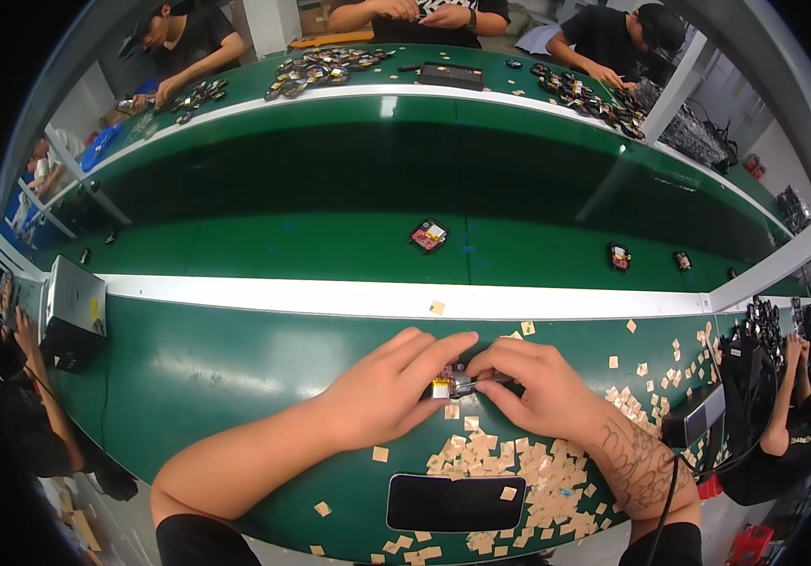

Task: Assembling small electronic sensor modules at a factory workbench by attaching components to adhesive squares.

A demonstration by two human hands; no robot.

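My left hand [388, 387] and my right hand [530, 380] meet over the green bench, both pinching one small electronic part [451, 385] with a yellow-gold face and a dark body. The fingertips of both hands cover most of it. My right hand also seems to hold a thin dark tool against the part. Just below the hands lies a heap of small tan paper squares [495, 467].
A dark rectangular pad [455, 502] lies near the bench's front edge. A green conveyor belt [311, 245] beyond a white rail [330, 297] carries small assemblies [429, 235]. A grey box [73, 311] stands at left. Other people work across the line and at both sides.
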